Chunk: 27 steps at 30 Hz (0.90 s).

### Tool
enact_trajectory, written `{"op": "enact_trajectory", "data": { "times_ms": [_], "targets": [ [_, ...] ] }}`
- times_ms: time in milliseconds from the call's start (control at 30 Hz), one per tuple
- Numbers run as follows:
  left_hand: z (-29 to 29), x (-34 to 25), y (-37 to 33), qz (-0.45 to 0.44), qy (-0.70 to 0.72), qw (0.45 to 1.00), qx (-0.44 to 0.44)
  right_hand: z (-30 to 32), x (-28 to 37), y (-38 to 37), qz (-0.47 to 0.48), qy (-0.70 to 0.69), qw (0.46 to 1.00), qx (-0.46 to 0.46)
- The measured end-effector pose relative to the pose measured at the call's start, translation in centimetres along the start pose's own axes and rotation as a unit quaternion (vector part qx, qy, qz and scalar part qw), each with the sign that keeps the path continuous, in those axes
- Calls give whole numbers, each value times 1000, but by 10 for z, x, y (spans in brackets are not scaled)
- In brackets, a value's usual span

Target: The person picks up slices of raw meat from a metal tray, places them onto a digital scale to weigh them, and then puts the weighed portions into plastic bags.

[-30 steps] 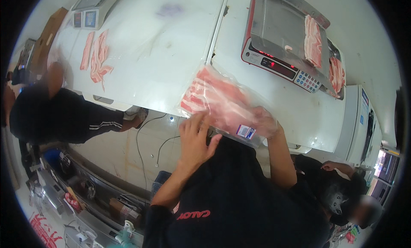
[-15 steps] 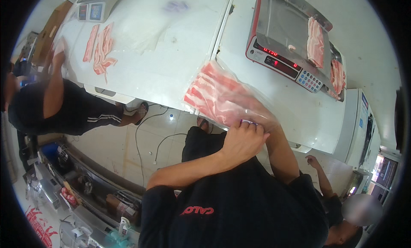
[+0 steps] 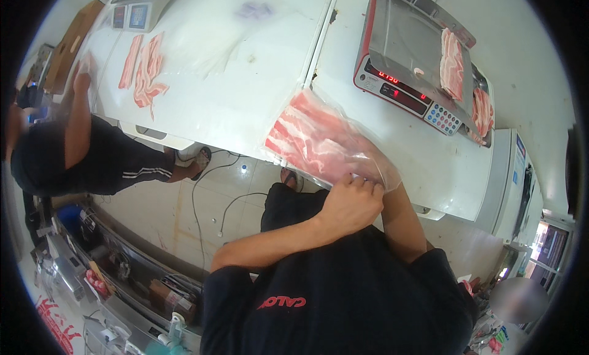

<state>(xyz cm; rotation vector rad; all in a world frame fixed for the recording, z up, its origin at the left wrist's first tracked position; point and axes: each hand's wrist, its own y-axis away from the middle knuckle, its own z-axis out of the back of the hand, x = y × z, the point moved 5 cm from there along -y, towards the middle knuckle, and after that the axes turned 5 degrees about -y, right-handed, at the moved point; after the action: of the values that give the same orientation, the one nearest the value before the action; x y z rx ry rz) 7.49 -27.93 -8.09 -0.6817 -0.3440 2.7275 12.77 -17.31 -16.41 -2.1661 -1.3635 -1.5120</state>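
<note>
A clear plastic bag of sliced pink meat [image 3: 313, 140] lies on the near edge of the white table [image 3: 245, 103] and overhangs it. My left hand [image 3: 351, 202] reaches across my body and pinches the bag's open end with closed fingers. My right hand [image 3: 375, 164] is pushed into that same end under the plastic. Its fingers are hidden, and only the forearm shows clearly.
A red-framed scale [image 3: 402, 61] with a steel platter carries a stack of meat [image 3: 452, 54]; more meat [image 3: 481, 110] lies behind it. At the left, another person's hand [image 3: 81, 80] rests near loose slices [image 3: 144, 70]. A second scale [image 3: 138, 11], a cardboard box [image 3: 70, 42] and floor cables [image 3: 208, 195] are also in view.
My left hand has moved from the bag's left side across to its open right end and closed on it. The other person's arm has come up to the table.
</note>
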Motion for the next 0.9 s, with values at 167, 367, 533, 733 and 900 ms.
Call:
{"op": "enact_trajectory", "data": {
  "times_ms": [167,367,533,733,900],
  "targets": [
    [37,84,42,107,92,980,-144,7,-1,17,115,-1,993,-22],
    [34,133,77,181,-52,982,35,19,-7,49,32,158,970,-182],
    [27,113,71,130,-93,980,117,31,-12,50,55,72,970,-225],
    [14,87,64,72,-72,982,161,29,-9,65,110,124,955,-247],
    [5,70,61,26,-39,981,190,37,-26,76,123,123,939,-297]
  ]
}}
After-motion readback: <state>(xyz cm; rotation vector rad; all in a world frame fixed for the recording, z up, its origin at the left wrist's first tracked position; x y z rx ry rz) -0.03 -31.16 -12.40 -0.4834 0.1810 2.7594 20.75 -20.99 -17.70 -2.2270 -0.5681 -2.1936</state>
